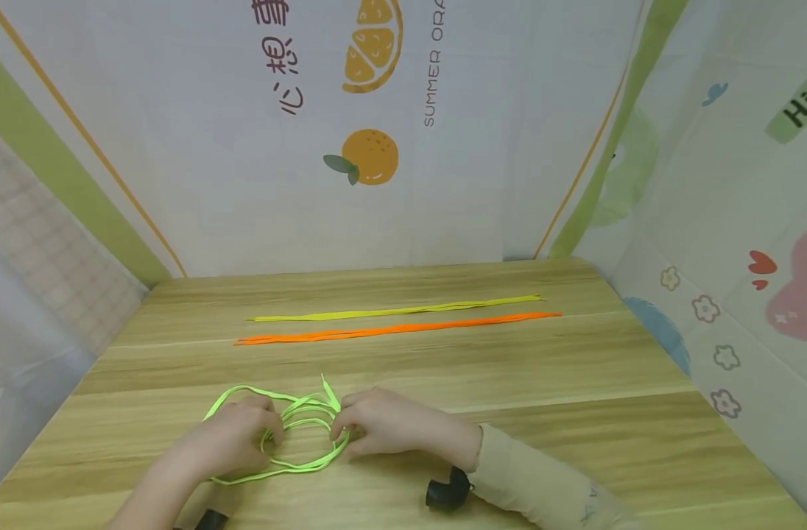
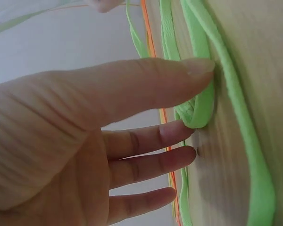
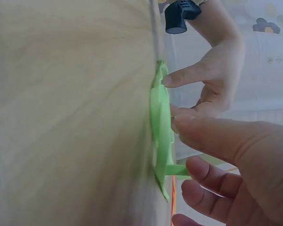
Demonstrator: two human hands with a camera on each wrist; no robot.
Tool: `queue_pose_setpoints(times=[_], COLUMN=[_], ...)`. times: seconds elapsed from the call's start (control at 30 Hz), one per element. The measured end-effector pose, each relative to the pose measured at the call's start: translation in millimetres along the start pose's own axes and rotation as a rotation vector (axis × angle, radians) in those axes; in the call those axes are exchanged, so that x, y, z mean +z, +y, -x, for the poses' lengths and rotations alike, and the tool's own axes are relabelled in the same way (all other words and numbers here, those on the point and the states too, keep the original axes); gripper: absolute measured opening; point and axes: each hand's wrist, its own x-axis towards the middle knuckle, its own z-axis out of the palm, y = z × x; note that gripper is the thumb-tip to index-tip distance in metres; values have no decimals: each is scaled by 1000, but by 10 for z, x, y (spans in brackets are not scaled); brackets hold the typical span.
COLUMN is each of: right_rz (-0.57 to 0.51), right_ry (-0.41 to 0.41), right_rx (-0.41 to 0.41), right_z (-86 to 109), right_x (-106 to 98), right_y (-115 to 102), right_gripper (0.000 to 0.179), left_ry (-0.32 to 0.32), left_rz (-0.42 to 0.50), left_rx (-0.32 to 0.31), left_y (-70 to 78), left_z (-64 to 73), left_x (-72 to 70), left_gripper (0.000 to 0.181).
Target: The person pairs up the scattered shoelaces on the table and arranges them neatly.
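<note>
A bright green shoelace (image 1: 304,467) lies in loose loops on the table, with one tip (image 1: 325,384) pointing away from me. At the left side of the coil, my left hand (image 1: 234,438) pinches a folded part of the lace (image 2: 203,106) between thumb and index finger; its other fingers extend beside it. My right hand (image 1: 380,423) is at the coil's right side, fingers slightly bent and touching the loops. In the right wrist view, a gap shows between that hand's thumb (image 3: 212,136) and index finger, and a strand passes beside the index fingertip.
An orange shoelace (image 1: 403,328) lies stretched across the table (image 1: 509,383) beyond the coil. Behind it, roughly parallel, runs a yellow shoelace (image 1: 403,310). Printed cloth (image 1: 456,206) hangs at the table's back and sides. A black camera piece (image 1: 448,492) sits under the right wrist.
</note>
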Motion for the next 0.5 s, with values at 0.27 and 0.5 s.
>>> queue_pose_setpoints(times=[0.27, 0.5], right_rz=[40, 57], right_ry=[-22, -32], right_rx=[34, 50], right_z=[-34, -30], right_x=[86, 109], right_y=[16, 36], right_gripper=[14, 10], left_ry=[-7, 6], left_rz=[5, -18], left_rx=[5, 45], left_y=[3, -10], left_z=[4, -8], left_x=[12, 17], left_gripper=[33, 32])
